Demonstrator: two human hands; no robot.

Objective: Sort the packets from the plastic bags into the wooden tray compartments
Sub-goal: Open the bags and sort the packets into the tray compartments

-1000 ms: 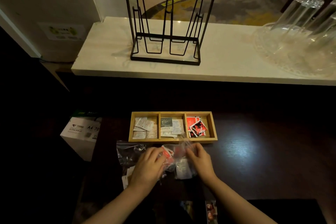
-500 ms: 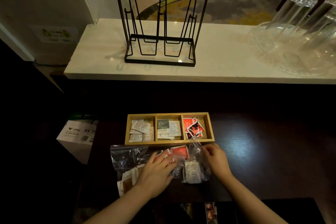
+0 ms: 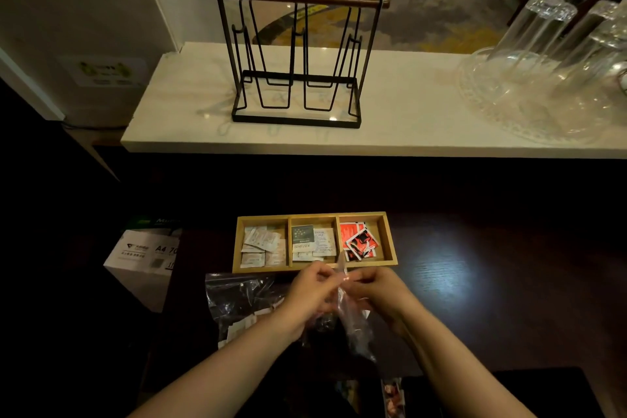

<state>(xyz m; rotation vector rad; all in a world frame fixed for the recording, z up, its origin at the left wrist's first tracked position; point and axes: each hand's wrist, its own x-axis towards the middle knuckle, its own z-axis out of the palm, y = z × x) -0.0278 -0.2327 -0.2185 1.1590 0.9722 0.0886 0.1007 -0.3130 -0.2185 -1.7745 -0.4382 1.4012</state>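
Note:
A wooden tray (image 3: 390, 241) with three compartments lies on the dark table. White packets (image 3: 259, 246) fill its left compartment, green and white packets (image 3: 312, 243) the middle one, red packets (image 3: 359, 241) the right one. Just in front of the tray, my left hand (image 3: 310, 295) and my right hand (image 3: 380, 292) both pinch the top of a clear plastic bag (image 3: 353, 322), lifted off the table and hanging between them. A second plastic bag (image 3: 242, 302) with white packets lies flat to the left of my left hand.
A white cardboard box (image 3: 142, 254) stands left of the table. Behind the table runs a white marble counter (image 3: 407, 105) with a black wire rack (image 3: 298, 61) and upturned glasses on a glass tray (image 3: 543, 85).
Both hands came together and raised one plastic bag by its top edge in front of the tray. Earlier they were pressing on the bags lying flat on the table.

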